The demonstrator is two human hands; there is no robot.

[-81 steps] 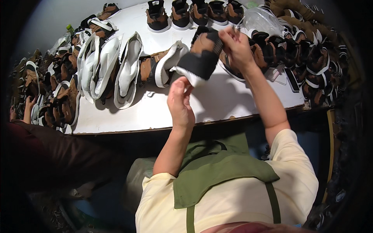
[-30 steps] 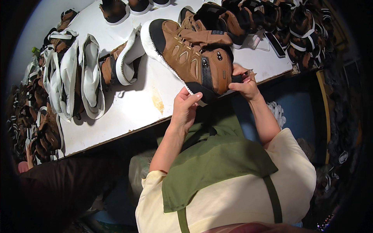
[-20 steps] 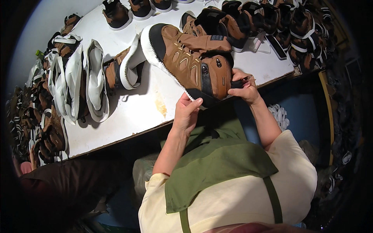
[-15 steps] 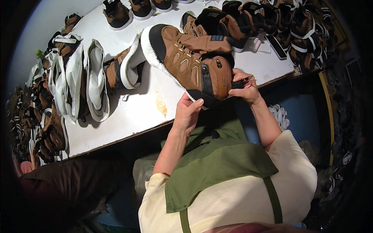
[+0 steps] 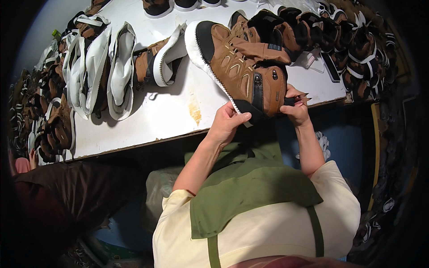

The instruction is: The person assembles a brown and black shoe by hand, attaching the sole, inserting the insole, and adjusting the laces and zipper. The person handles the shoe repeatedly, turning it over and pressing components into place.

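Observation:
A brown hiking boot with a black toe cap and a white sole edge lies tilted at the table's front edge, toe pointing up and left. My left hand is closed on the heel end of the sole, thumb on top. Beside the heel and collar, my right hand has its fingers closed around a small black thing. Pointed tips stick out past those fingers; they are too small to identify surely. Whether this hand also grips the boot is hidden.
Several boots with upturned white soles stand left on the white table. More brown boots crowd the back right, near a dark flat object. At far left, another person's hand shows beside a boot pile.
The boot and both my hands appear further right in the picture, still together. The table and its boots have shifted too, as the view has turned. Both hands remain closed.

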